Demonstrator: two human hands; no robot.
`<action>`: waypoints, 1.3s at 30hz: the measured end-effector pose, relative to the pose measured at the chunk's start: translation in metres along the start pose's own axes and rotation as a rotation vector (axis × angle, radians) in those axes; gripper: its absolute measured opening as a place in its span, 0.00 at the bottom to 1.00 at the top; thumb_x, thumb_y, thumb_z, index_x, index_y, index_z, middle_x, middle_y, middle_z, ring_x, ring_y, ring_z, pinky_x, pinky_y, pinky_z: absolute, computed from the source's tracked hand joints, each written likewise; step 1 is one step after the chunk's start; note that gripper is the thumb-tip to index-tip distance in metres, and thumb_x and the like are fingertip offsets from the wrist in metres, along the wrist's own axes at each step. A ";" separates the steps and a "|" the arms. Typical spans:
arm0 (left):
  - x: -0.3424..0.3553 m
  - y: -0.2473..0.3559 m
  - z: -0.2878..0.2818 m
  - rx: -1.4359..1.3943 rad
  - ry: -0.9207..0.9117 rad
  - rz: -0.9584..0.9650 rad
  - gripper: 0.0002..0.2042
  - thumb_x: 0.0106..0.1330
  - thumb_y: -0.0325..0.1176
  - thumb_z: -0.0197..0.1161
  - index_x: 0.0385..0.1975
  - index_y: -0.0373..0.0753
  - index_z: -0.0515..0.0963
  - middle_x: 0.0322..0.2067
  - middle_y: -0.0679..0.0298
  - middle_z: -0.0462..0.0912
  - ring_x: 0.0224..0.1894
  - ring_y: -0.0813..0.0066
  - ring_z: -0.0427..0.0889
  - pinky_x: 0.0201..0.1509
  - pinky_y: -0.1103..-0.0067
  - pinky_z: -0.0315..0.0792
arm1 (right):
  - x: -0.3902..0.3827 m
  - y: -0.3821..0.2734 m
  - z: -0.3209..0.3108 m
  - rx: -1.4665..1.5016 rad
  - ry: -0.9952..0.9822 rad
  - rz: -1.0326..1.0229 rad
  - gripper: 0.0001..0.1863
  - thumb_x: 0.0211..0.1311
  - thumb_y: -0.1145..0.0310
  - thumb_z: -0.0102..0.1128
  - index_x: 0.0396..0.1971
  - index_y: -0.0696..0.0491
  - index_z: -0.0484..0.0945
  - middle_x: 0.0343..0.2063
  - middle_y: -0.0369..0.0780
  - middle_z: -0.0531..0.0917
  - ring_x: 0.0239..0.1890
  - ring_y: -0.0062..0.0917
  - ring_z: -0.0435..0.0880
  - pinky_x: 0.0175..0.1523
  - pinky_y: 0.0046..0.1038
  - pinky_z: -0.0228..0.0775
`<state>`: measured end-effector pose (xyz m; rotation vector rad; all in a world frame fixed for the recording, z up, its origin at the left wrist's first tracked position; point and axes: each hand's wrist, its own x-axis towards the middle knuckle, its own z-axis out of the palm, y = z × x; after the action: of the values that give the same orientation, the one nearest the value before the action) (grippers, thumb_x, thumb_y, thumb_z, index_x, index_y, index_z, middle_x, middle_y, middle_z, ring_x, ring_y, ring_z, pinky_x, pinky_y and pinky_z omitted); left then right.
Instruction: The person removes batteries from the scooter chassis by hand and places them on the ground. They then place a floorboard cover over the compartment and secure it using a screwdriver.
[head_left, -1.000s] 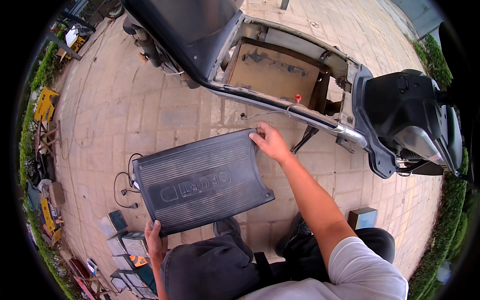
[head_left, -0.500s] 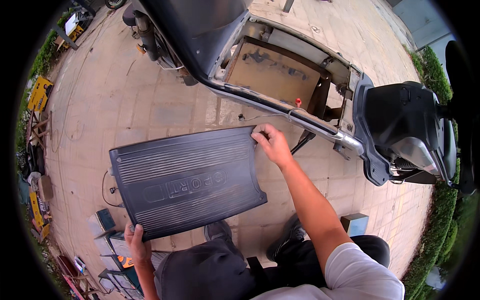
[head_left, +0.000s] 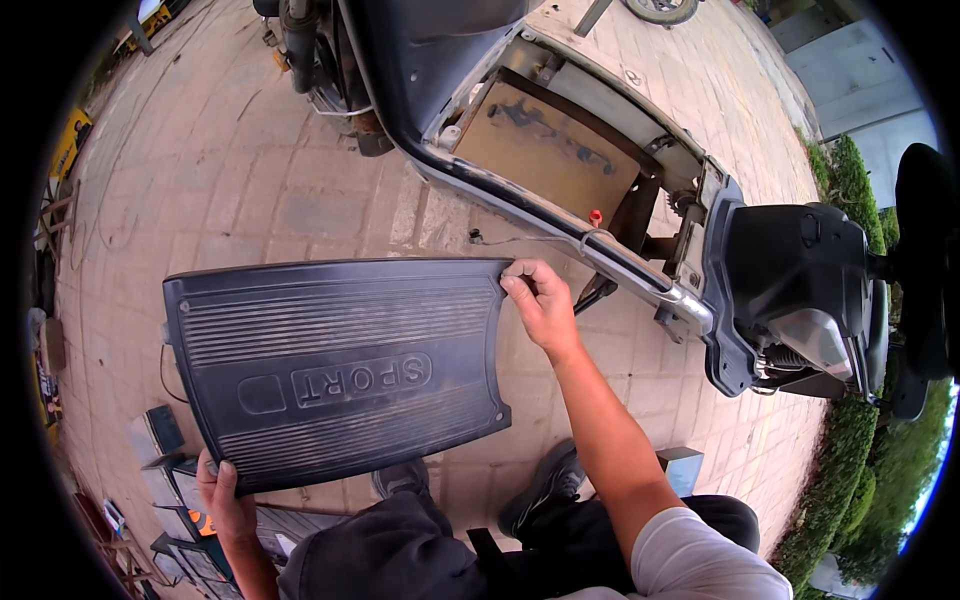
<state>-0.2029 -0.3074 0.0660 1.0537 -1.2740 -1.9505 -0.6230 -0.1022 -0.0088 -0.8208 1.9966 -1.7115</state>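
Between my two hands I hold a dark grey plastic scooter floorboard panel, its ribbed, embossed face toward me. My left hand grips its near left corner, fingers closed over the edge. At the far right corner my right hand pinches the rim between thumb and fingers. Beyond the panel stands a scooter with its footwell uncovered. Inside the open footwell lies a tan, dusty flat board or box top. A small red piece on a thin cable sits at the frame's near rail.
Grey boxy blocks lie on the paving at my lower left. A small box stands right of my shoes. The scooter's black front section rises at the right, before a hedge. A wheel shows at the top.
My view has turned slightly. The panel, still in both hands, sits further left in view and its face looks flatter toward me. Both grips stay the same.
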 end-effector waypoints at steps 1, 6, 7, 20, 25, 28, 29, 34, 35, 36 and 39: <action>0.000 0.000 0.001 0.000 0.003 -0.002 0.14 0.66 0.30 0.58 0.48 0.30 0.71 0.43 0.59 0.80 0.45 0.73 0.78 0.55 0.77 0.69 | -0.001 0.000 0.001 0.021 0.013 0.006 0.04 0.63 0.74 0.60 0.35 0.58 0.76 0.29 0.33 0.79 0.32 0.14 0.75 0.39 0.19 0.69; 0.001 -0.001 0.001 -0.014 0.001 -0.021 0.15 0.65 0.29 0.58 0.49 0.29 0.71 0.43 0.58 0.80 0.44 0.73 0.79 0.54 0.77 0.70 | -0.006 0.005 0.007 0.075 0.044 0.074 0.05 0.62 0.73 0.62 0.35 0.58 0.77 0.29 0.31 0.79 0.32 0.14 0.74 0.39 0.19 0.69; 0.001 -0.001 0.002 -0.017 0.006 -0.026 0.15 0.65 0.29 0.58 0.49 0.28 0.70 0.43 0.58 0.80 0.44 0.72 0.79 0.54 0.77 0.70 | -0.006 0.005 0.007 0.088 0.049 0.088 0.05 0.62 0.73 0.62 0.34 0.58 0.77 0.29 0.31 0.79 0.32 0.14 0.74 0.39 0.19 0.69; 0.006 -0.006 0.004 -0.069 -0.028 -0.008 0.15 0.66 0.27 0.56 0.50 0.28 0.70 0.45 0.56 0.80 0.47 0.70 0.79 0.55 0.75 0.70 | 0.007 -0.022 -0.003 0.255 0.089 0.296 0.07 0.57 0.74 0.66 0.34 0.59 0.79 0.28 0.33 0.80 0.31 0.14 0.76 0.38 0.18 0.70; 0.007 -0.005 0.008 -0.068 -0.039 0.001 0.14 0.67 0.28 0.56 0.50 0.29 0.71 0.45 0.56 0.80 0.47 0.70 0.79 0.56 0.75 0.70 | 0.014 -0.028 -0.015 0.233 0.030 0.281 0.09 0.55 0.74 0.68 0.34 0.59 0.79 0.29 0.33 0.81 0.32 0.14 0.77 0.38 0.18 0.71; 0.008 -0.005 0.008 -0.070 -0.039 0.007 0.15 0.67 0.28 0.57 0.50 0.29 0.71 0.45 0.57 0.80 0.47 0.70 0.79 0.56 0.75 0.69 | 0.016 -0.028 -0.016 0.290 0.021 0.275 0.09 0.54 0.75 0.69 0.35 0.59 0.79 0.29 0.34 0.81 0.32 0.14 0.77 0.39 0.18 0.71; 0.008 -0.004 0.007 -0.071 -0.041 0.009 0.15 0.66 0.29 0.57 0.50 0.29 0.71 0.45 0.57 0.80 0.47 0.70 0.79 0.56 0.74 0.69 | 0.015 -0.028 -0.017 0.294 0.019 0.272 0.09 0.55 0.75 0.69 0.35 0.59 0.79 0.30 0.34 0.81 0.32 0.14 0.78 0.39 0.18 0.71; 0.007 -0.002 0.012 -0.076 -0.030 0.003 0.15 0.66 0.29 0.57 0.50 0.29 0.70 0.45 0.57 0.80 0.47 0.70 0.79 0.57 0.75 0.69 | 0.015 -0.042 -0.020 0.102 -0.008 0.209 0.08 0.56 0.75 0.67 0.35 0.60 0.79 0.31 0.34 0.82 0.34 0.14 0.79 0.41 0.19 0.72; 0.007 -0.001 0.013 -0.081 -0.029 0.002 0.15 0.66 0.29 0.57 0.50 0.29 0.70 0.45 0.57 0.80 0.47 0.70 0.79 0.57 0.75 0.69 | 0.016 -0.043 -0.021 0.080 -0.017 0.200 0.08 0.57 0.75 0.66 0.35 0.60 0.79 0.31 0.34 0.82 0.35 0.14 0.79 0.41 0.19 0.73; 0.007 -0.001 0.014 -0.076 -0.021 0.003 0.15 0.66 0.29 0.57 0.50 0.29 0.70 0.45 0.57 0.80 0.47 0.70 0.79 0.57 0.75 0.69 | 0.017 -0.043 -0.023 0.056 -0.027 0.190 0.08 0.57 0.75 0.66 0.35 0.60 0.79 0.31 0.34 0.82 0.35 0.15 0.79 0.42 0.19 0.73; 0.007 -0.003 0.013 -0.065 -0.031 0.007 0.16 0.67 0.29 0.56 0.51 0.29 0.70 0.46 0.57 0.79 0.48 0.70 0.78 0.57 0.75 0.69 | 0.018 -0.045 -0.022 0.031 -0.017 0.178 0.07 0.58 0.75 0.65 0.35 0.61 0.79 0.31 0.34 0.82 0.34 0.15 0.79 0.42 0.19 0.73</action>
<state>-0.2179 -0.3055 0.0646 0.9892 -1.2211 -1.9965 -0.6423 -0.1011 0.0412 -0.6246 1.9631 -1.6246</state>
